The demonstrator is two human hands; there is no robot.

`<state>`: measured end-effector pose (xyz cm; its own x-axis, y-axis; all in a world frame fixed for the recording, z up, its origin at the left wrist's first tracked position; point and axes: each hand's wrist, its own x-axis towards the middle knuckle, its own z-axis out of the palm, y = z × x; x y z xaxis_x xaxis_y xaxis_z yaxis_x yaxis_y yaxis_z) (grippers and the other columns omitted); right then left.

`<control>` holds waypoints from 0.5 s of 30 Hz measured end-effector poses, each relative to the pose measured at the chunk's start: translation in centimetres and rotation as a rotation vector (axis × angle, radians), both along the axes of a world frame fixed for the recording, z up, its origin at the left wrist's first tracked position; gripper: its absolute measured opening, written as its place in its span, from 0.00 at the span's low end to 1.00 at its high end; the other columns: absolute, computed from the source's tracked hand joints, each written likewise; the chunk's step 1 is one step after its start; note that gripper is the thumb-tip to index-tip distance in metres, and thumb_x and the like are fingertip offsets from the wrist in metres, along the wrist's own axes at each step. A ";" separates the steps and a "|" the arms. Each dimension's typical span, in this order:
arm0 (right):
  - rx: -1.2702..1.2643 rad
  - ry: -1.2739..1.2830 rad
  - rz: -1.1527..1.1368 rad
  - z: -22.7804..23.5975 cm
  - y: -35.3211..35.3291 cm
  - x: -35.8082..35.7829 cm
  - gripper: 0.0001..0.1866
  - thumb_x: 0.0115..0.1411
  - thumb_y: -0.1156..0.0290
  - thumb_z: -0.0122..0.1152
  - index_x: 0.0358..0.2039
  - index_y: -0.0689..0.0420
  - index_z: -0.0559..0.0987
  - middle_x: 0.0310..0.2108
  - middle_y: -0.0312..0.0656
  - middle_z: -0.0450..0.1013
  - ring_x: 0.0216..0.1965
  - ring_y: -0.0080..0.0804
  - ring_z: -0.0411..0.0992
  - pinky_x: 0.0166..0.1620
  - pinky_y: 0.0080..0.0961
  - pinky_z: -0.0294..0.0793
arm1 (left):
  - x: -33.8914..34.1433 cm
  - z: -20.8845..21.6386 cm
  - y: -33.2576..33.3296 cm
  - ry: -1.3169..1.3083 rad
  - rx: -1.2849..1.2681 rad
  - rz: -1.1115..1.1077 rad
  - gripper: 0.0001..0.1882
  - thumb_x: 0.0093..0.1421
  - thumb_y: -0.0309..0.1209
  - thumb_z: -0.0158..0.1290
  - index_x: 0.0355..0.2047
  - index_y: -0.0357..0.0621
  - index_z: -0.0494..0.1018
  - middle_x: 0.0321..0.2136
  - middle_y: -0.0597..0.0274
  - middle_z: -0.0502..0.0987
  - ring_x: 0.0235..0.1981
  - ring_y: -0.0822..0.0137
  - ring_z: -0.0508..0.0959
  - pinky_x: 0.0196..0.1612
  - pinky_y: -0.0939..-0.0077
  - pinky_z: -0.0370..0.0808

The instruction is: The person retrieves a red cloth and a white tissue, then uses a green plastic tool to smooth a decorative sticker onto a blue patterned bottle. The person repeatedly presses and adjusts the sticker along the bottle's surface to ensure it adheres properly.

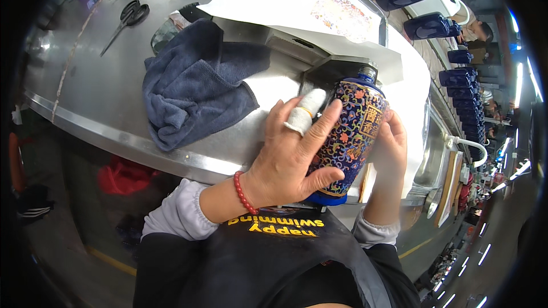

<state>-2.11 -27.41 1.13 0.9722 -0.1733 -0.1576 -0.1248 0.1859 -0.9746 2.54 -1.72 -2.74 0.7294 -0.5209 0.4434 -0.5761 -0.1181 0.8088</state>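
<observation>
A dark blue bottle, wrapped in a colourful floral label, leans at the table's front edge before my body, its neck pointing away and slightly right. Across its left side lies my left hand, thumb and forefinger pressed on the label and the other fingers beside it. One of those fingers wears a white wrap held by a yellow band. On the bottle's far right edge, my right hand grips it with bent fingers, partly hidden behind it. Left of my hands lies a crumpled blue-grey cloth.
Black scissors lie on the metal table at the far left. White sheets with a floral print lie beyond the bottle. Several dark blue bottles line the right. A red cloth is below the table.
</observation>
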 end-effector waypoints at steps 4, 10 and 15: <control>-0.013 0.018 -0.010 0.7 0.3 -0.1 0.13 0.68 0.65 0.63 0.45 0.59 0.73 0.46 0.42 0.78 0.46 0.27 0.78 0.50 0.26 0.79 | -1.0 0.5 1.0 -0.037 0.023 -0.037 0.56 0.58 0.66 0.55 0.73 0.38 0.54 0.65 0.36 0.62 0.66 0.38 0.57 0.69 0.33 0.44; -0.022 0.055 -0.012 0.8 0.3 0.3 0.14 0.69 0.65 0.63 0.48 0.60 0.74 0.46 0.42 0.79 0.46 0.27 0.78 0.51 0.27 0.79 | -0.9 0.0 2.3 -0.085 0.159 0.032 0.59 0.47 0.58 0.67 0.71 0.35 0.56 0.65 0.38 0.62 0.68 0.39 0.57 0.69 0.32 0.45; 0.003 0.052 -0.031 0.2 0.2 0.4 0.16 0.70 0.66 0.61 0.52 0.61 0.74 0.48 0.42 0.79 0.47 0.28 0.78 0.52 0.28 0.79 | 0.0 1.3 2.1 -0.388 0.220 0.135 0.38 0.64 0.56 0.51 0.71 0.54 0.63 0.63 0.43 0.67 0.69 0.39 0.57 0.70 0.31 0.43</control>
